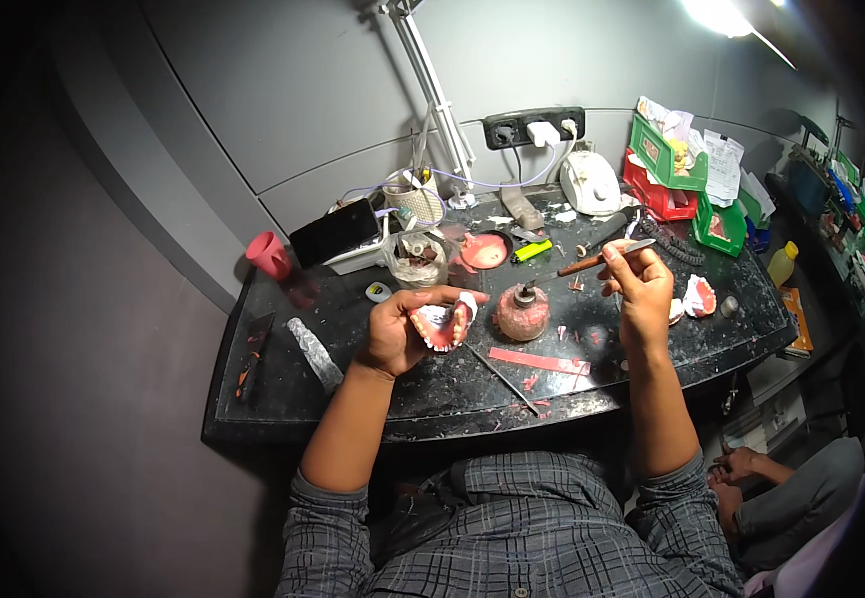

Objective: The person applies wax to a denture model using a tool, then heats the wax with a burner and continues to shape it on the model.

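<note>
My left hand (391,331) is closed around a denture model (436,333) with pink wax gums and a row of pale teeth. Raised above the bench, my right hand (644,299) pinches a wax knife (582,266) with a brown wooden handle and a metal blade. The knife's left end is near the top of a round, wax-smeared burner (522,317), apart from it; any flame is too small to make out. A pink wax strip (539,360) and a thin metal instrument (504,381) lie in front of the burner.
Around the dark bench (403,424) are a pink dish (484,251), a bagged tub (420,261), a yellow-green lighter (532,251), a phone (335,233), a red cup (269,256) and another denture model (699,297). Green and red bins (660,189) stand back right. Another person's hand (738,462) shows lower right.
</note>
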Demonstrator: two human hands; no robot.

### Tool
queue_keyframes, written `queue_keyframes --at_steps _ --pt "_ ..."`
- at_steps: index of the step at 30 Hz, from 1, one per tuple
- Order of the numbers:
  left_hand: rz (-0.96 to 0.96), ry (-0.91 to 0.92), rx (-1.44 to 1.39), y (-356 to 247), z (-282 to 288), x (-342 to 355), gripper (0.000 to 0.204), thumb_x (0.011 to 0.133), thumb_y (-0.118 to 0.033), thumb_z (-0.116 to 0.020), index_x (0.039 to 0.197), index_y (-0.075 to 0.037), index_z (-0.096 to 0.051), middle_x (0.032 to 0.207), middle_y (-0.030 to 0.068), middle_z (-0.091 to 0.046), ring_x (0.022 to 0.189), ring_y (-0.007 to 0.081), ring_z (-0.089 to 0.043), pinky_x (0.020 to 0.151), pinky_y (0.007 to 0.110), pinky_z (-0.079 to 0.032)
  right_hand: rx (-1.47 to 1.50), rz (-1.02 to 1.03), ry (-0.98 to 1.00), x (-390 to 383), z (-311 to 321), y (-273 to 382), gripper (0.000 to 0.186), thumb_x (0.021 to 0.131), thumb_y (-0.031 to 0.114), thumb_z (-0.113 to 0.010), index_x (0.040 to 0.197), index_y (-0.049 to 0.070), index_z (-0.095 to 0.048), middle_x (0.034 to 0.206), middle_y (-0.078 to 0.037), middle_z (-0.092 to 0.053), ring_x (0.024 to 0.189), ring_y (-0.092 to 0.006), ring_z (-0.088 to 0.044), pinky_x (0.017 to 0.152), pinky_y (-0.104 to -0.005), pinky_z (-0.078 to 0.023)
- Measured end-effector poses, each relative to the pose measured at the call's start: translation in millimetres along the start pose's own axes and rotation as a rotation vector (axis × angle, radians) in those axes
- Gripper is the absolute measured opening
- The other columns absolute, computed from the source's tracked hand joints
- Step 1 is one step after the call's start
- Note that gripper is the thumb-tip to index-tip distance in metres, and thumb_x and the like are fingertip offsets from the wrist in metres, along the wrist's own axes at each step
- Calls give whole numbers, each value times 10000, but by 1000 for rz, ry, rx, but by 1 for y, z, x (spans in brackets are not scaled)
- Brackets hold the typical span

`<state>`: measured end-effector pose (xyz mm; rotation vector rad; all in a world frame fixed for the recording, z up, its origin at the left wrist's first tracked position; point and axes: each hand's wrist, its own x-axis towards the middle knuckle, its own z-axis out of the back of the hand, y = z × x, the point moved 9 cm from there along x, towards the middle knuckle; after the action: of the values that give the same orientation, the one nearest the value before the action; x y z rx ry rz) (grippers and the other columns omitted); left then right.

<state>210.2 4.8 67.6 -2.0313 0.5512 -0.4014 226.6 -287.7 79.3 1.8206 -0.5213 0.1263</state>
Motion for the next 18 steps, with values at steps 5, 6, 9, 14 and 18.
queue_keyframes --at_steps 5,6,9,14,18 --pt "-7 -15 5 -2 -2 -2 685 881 -323 -412 1282 227 -490 999 207 -666 840 249 -652 808 338 -529 -14 5 1 0 1 -1 171 911 147 -747 1001 16 -682 880 -38 -704 719 -93 -645 568 -214 -463" --pt "-7 -22 6 -2 -2 -2 689 883 -326 -413 1285 228 -486 1001 210 -666 833 248 -651 801 336 -527 -15 5 -1 0 1 0 173 911 148 -747 1001 16 -682 881 -39 -704 720 -93 -645 568 -214 -463" --pt "-16 12 1 -1 -1 0 704 905 -348 -414 1300 232 -467 1000 215 -667 811 239 -645 752 340 -519 -8 4 9 0 -1 1 179 910 149 -749 1005 14 -681 885 -40 -705 721 -93 -646 569 -215 -463" --pt "-45 -3 -31 0 4 4 567 974 -389 -397 1239 93 -535 975 234 -662 763 256 -643 574 318 -482 2 9 11 0 1 0 180 910 147 -748 1007 11 -681 883 -39 -702 716 -90 -641 572 -218 -465" --pt "-33 65 27 -3 3 3 526 1001 -386 -401 1264 59 -503 983 301 -647 633 267 -633 498 290 -474 -7 13 10 0 0 1 175 912 145 -744 1004 10 -682 878 -37 -699 714 -87 -635 576 -219 -466"
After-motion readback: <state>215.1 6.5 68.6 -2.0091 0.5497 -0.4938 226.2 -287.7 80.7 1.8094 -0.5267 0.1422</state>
